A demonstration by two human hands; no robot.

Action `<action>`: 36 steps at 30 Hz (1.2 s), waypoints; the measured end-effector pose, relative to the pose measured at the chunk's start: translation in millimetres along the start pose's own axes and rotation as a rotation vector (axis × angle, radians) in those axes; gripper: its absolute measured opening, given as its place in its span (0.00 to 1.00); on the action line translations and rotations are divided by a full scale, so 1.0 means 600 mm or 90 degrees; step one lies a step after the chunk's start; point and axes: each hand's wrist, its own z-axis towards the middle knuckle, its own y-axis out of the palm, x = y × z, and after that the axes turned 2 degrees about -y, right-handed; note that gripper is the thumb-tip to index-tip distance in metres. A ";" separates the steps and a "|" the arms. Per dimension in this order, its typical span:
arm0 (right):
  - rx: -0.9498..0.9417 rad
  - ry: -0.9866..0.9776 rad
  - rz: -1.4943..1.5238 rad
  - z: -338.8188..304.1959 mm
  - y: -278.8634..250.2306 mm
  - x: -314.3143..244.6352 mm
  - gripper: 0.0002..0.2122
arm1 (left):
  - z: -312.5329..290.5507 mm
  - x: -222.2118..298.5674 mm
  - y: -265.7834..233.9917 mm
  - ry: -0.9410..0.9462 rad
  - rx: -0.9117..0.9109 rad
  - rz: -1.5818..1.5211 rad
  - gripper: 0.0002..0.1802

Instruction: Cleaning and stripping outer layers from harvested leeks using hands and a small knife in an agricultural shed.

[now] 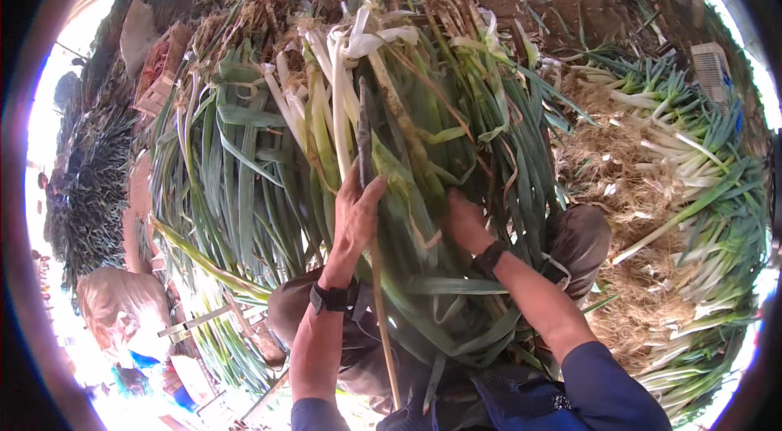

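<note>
A big heap of long green onions (252, 138) lies across my knees and in front of me, white stems and roots at the far end, leaves hanging toward me. My left hand (357, 215) is closed round a long thin stick (364, 138), dark grey above the hand and tan below it, among the pale stems. To its right, my right hand (466, 223) reaches into the leaves, which hide its fingers. Between the hands, thick green stalks (399, 211) run down toward my lap. Dark bands circle both wrists.
At right, a long row of green onions (717, 186) lies with matted tan roots (623, 227) facing me. More dark leaves (94, 195) are piled at far left, near a wooden crate (163, 68) and a pale sack (122, 309). A light plastic crate (711, 71) stands at far right.
</note>
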 end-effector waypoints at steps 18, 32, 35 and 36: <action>0.041 -0.147 -0.133 0.124 -0.365 -0.126 0.18 | -0.021 0.030 -0.019 -0.009 0.039 -0.013 0.34; 0.004 -0.273 0.101 0.008 -0.206 -0.084 0.19 | -0.228 0.051 0.034 -0.011 0.009 -0.001 0.30; -0.045 -0.237 0.108 -0.014 -0.227 -0.109 0.19 | -0.247 0.044 0.050 -0.060 -0.052 -0.015 0.32; -0.054 -0.202 0.109 -0.019 -0.232 -0.114 0.20 | -0.253 0.049 0.055 -0.088 -0.058 0.019 0.32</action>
